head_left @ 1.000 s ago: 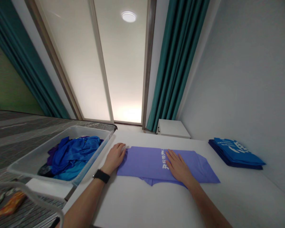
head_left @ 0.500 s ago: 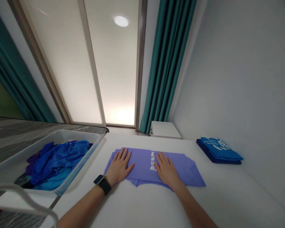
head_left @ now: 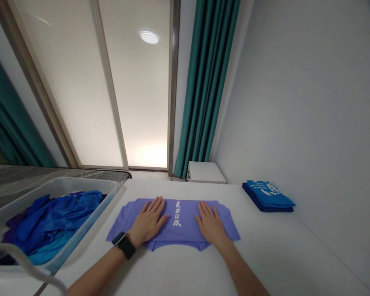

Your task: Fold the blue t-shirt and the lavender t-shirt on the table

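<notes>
A purple T-shirt (head_left: 188, 230) with white lettering down its middle lies folded over on the white table (head_left: 179, 271), its neckline toward me. On the left part of the shirt rests my left hand (head_left: 148, 221), palm down, fingers out flat; a black watch is on that wrist. My right hand (head_left: 211, 224) lies flat on the shirt right of the lettering, fingers stretched forward. Neither hand grips the cloth. Parts of the fabric under both palms are hidden.
Left of the table edge stands a pale plastic bin (head_left: 111, 187) with crumpled blue and purple clothes (head_left: 58, 218). Folded blue garments (head_left: 269, 195) are stacked at the table's right, near the wall. Beyond the far edge is a small white cabinet (head_left: 205, 172). A pale curved bar (head_left: 27, 265) crosses the lower left.
My right hand has moved from the lettering to the shirt's right part, uncovering the white characters. The shirt's left end now spreads farther out and its right end reaches less far. The view has shifted slightly.
</notes>
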The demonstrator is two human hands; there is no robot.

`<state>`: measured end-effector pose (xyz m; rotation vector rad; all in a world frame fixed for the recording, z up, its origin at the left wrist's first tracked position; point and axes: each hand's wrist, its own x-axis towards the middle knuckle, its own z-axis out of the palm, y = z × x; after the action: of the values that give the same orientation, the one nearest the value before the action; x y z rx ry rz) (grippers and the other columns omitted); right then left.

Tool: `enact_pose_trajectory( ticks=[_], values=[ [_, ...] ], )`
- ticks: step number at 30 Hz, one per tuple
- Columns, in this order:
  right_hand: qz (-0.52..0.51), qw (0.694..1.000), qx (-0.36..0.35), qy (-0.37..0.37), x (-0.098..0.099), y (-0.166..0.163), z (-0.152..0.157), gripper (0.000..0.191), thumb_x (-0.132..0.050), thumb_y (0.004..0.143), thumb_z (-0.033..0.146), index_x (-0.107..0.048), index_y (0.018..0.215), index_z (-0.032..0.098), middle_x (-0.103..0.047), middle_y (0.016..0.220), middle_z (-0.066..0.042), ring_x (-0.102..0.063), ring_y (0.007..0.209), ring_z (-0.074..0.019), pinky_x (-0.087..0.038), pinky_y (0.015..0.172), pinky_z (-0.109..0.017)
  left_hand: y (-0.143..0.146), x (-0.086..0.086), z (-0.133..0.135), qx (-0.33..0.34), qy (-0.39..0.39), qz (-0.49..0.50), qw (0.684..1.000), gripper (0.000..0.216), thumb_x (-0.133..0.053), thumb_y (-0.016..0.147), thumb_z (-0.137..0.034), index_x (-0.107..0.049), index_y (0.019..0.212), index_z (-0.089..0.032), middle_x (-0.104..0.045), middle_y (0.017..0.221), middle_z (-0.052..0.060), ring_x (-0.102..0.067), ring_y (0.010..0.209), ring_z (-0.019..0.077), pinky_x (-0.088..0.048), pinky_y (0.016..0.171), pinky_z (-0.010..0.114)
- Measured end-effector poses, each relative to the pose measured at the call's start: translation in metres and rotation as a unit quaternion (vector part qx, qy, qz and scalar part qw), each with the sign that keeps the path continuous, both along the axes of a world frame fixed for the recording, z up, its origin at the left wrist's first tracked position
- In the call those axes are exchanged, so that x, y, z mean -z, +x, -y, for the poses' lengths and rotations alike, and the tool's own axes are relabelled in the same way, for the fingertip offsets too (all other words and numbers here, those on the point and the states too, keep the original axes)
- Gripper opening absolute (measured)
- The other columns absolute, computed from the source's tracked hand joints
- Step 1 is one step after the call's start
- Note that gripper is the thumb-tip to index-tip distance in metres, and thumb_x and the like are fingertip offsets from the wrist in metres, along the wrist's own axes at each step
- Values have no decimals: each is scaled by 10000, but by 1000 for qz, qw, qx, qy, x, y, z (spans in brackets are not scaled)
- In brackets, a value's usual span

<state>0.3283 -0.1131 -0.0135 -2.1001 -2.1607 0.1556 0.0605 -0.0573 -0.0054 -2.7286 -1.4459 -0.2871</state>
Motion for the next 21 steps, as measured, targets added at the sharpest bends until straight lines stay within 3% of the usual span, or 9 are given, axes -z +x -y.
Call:
enact_pose_trajectory(
  ticks=[4,8,15,18,21],
  values=[
    [17,999,39,24,3,21,1,598,-228,986,386,-307,1505,97,-269,1570,-106,-188,1463,-234,-26,1185,-480,60,0,3,67,9,20,998,578,-327,993,-508,-382,1475,-193,-343,1547,84,-304,1433,247,-246,1167,465],
    [20,995,94,28,8,35,-1,596,-253,983,381,-313,1501,94,-278,1568,-119,-208,1455,-255,-64,1175,-502,86,8,1,73,1,24,997,565,-346,991,-489,-399,1465,-186,-357,1540,101,-311,1429,257,-254,1162,473],
    [-4,996,92,19,8,37,-3,573,-266,988,355,-316,1499,100,-298,1564,-111,-244,1440,-249,-109,1170,-490,72,16,-2,75,-12,16,997,568,-330,999,-476,-383,1475,-171,-348,1544,105,-310,1430,243,-228,1174,457],
    [-18,994,98,36,5,46,-3,524,-300,984,305,-374,1473,132,-408,1507,-118,-347,1385,-241,-180,1148,-449,58,17,-4,84,-14,16,996,578,-317,1000,-492,-370,1482,-178,-339,1549,100,-305,1432,242,-228,1171,464],
    [-24,991,117,59,1,57,-6,434,-351,972,271,-531,1351,161,-566,1346,-125,-482,1250,-241,-318,1045,-377,48,17,-5,87,-17,18,996,579,-310,1002,-498,-363,1484,-181,-346,1547,101,-301,1433,241,-212,1175,466]
  ],
)
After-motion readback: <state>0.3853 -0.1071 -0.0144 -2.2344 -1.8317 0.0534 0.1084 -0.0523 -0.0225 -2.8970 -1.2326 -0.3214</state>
